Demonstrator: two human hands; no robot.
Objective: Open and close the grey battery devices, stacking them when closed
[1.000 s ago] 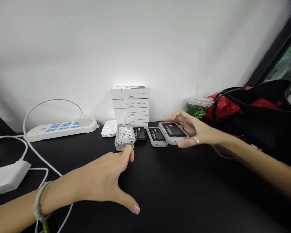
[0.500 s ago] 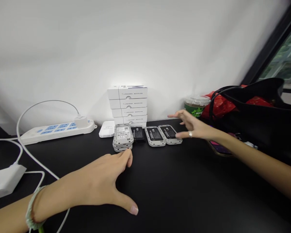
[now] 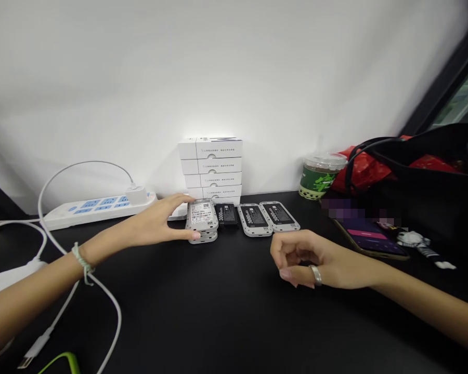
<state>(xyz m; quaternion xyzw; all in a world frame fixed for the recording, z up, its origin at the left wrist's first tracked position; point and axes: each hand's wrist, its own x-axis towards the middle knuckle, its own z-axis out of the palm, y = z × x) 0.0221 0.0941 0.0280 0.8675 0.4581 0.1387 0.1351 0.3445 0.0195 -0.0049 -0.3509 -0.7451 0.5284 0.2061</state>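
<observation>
My left hand [image 3: 164, 221] reaches to a short stack of white open-backed device casings. Its thumb presses the near edge and its fingers the far edge of the top casing [image 3: 202, 215], which shows a printed label inside. Beside the stack lies a loose black battery [image 3: 226, 215]. To its right sit two more casings, the nearer-left one [image 3: 254, 219] and the far-right one [image 3: 280, 216], each with a black 3000mAh battery in it. My right hand [image 3: 308, 259], ringed on the thumb, hovers in front of these, loosely curled with nothing visible in it.
White boxes [image 3: 214, 166] are stacked against the wall, with flat white pieces [image 3: 178, 212] beside them. A power strip [image 3: 101, 208] and white cables [image 3: 113, 301] lie left. On the right are a drink cup [image 3: 317, 179], a phone [image 3: 370, 239] and a black bag [image 3: 432, 192].
My left hand has moved forward onto the casing stack and closed on the top one. My right hand has drawn back from the far-right casing toward me, its fingers curling.
</observation>
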